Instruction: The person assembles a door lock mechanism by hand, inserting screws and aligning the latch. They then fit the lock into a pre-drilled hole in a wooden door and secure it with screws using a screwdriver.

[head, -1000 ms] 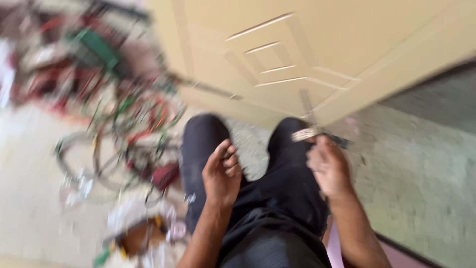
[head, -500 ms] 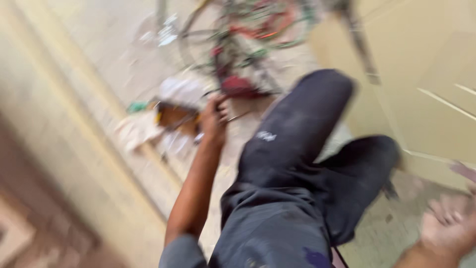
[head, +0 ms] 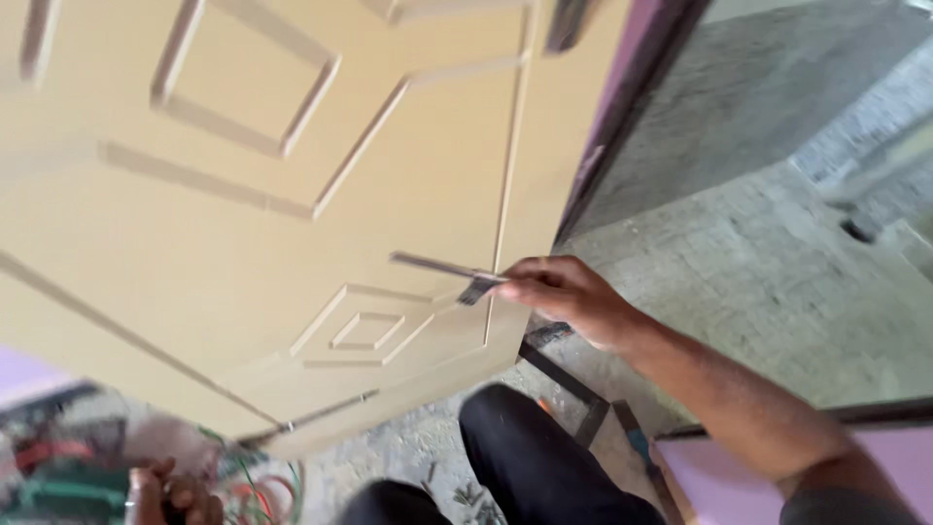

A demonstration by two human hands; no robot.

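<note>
One big cream panelled door (head: pixel 224 214) fills most of the head view, raised diamond and strip mouldings across it, its edge running beside a purple frame (head: pixel 622 107). Grey concrete floor (head: pixel 777 253) lies past the opening on the right; a dark metal threshold strip (head: pixel 573 384) sits below the door corner. Dark trouser legs (head: pixel 525 457) at bottom centre, so the person looks crouched or seated close to the door. Coils of green and red wire (head: pixel 262 481) lie on the floor at lower left. Right hand (head: pixel 569 297) is closed in a pinch on a slim metal tool (head: pixel 447 272), its long shaft pointing left and lying just off or against the door face near the vertical moulding; blur hides whether it touches. Left hand (head: pixel 170 496) is low at the bottom edge by the wires, fingers curled; can't tell if it grips anything. My read on doing this well: keep the tool close to flat against the panel, steady the wrist, work along the moulding line instead of across it, and bring the free hand up to brace the door so it doesn't swing.
</note>
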